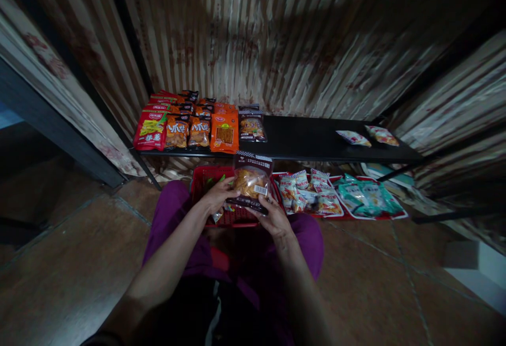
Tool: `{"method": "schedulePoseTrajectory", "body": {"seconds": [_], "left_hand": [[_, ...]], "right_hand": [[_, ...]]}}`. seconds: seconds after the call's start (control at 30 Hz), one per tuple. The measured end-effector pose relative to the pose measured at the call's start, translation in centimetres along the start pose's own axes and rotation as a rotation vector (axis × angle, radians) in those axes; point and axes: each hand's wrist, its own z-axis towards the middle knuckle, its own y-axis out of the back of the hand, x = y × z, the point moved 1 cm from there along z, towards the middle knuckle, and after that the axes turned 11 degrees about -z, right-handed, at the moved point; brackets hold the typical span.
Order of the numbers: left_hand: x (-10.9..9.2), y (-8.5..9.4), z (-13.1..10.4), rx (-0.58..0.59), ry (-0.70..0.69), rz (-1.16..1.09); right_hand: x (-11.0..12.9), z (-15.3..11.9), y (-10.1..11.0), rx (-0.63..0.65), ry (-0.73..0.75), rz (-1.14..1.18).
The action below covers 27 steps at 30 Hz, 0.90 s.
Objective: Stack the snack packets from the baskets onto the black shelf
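Between my two hands is a dark brown snack bag (250, 181) with a clear window that shows golden chips and a white barcode label. My left hand (220, 194) grips its left edge, and my right hand (274, 217) has hold of its lower right corner. Under the bag stands a red plastic basket (201, 177), with some small packets partly hidden inside it. A similar brown bag (252, 126) stands upright on the black shelf (300, 137), just beyond the one in my hands.
Left on the shelf are red bags (151, 130), orange-and-black bags (176, 132) and orange bags (224, 132) in rows. Two small packets (353, 138) lie at its right. On the floor, red trays hold white packets (306, 193) and green packets (367, 197). Black metal posts (130, 35) frame the shelf.
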Motion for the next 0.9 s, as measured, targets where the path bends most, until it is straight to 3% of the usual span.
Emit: {"method": "schedulePoseTrajectory", "body": {"seconds": [0.37,0.9], "left_hand": [[0.09,-0.31,0.17,-0.002,-0.096,0.042],[0.76,0.12,0.4,0.035,-0.084,-0.008]], "right_hand": [[0.38,-0.78,0.01,0.094,0.085,-0.146],[0.13,-0.62,0.36,0.093,0.094,-0.135]]}}
